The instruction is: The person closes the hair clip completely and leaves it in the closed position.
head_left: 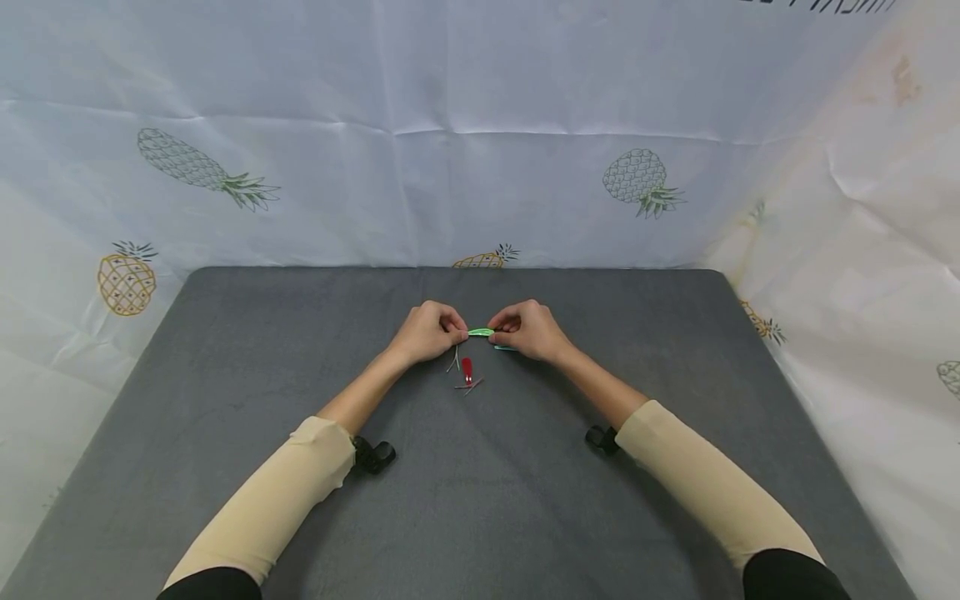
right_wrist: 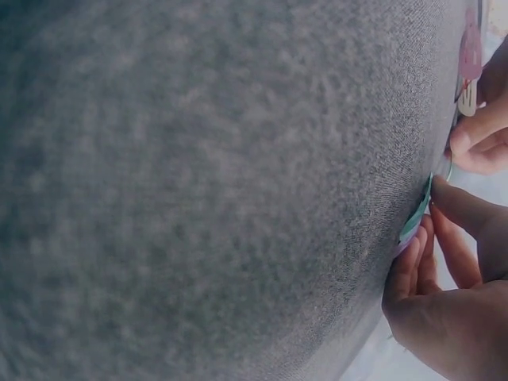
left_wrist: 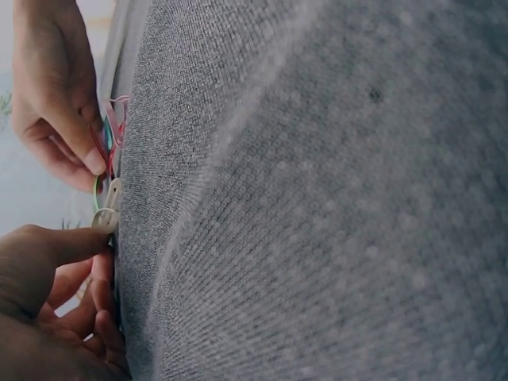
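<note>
Fingertips of the left hand (head_left: 430,332) and right hand (head_left: 529,331) are pinching opposite ends of a slim bright-green hair clip (head_left: 481,332) between them, over grey cloth (head_left: 480,517); it is probably feeling light, thin and springy, its ends offering firm hold.

A pale beige, smooth fabric left sleeve (head_left: 262,500) and a matching right sleeve (head_left: 712,483) covered the forearms, the left cuff (head_left: 327,431) wrinkled. Black cloth (head_left: 213,585) showed at both elbow ends. 2 small black devices (head_left: 372,456) with rounded ends, 1 per arm, jutted inward beside the cuffs.
</note>
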A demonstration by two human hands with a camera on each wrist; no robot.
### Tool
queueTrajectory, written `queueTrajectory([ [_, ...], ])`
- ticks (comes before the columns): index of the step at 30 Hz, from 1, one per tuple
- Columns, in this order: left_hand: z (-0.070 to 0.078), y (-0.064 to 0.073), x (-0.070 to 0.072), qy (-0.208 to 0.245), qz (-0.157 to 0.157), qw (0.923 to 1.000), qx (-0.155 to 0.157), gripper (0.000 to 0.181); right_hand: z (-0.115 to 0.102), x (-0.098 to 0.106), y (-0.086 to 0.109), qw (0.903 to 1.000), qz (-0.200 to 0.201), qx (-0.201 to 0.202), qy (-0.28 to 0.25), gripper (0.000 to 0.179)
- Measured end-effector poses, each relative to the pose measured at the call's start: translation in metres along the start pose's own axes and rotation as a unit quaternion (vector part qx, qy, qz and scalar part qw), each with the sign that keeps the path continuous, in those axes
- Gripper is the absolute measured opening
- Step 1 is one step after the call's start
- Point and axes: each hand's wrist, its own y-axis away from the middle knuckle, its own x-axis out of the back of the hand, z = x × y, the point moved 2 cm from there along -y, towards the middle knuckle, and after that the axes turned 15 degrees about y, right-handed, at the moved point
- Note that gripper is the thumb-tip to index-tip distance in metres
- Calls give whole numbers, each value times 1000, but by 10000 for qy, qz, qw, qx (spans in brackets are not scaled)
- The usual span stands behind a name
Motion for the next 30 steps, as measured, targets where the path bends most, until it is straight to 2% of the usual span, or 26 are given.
queueTrajectory([
  [15, 1, 1, -1, 85, -11, 9999, 127, 9, 0, -1, 3, 9999, 28, 103, -64, 17],
  [30, 2, 4, 1, 141, -60, 9996, 223, 12, -2, 0, 3, 9999, 63, -14, -93, 18],
])
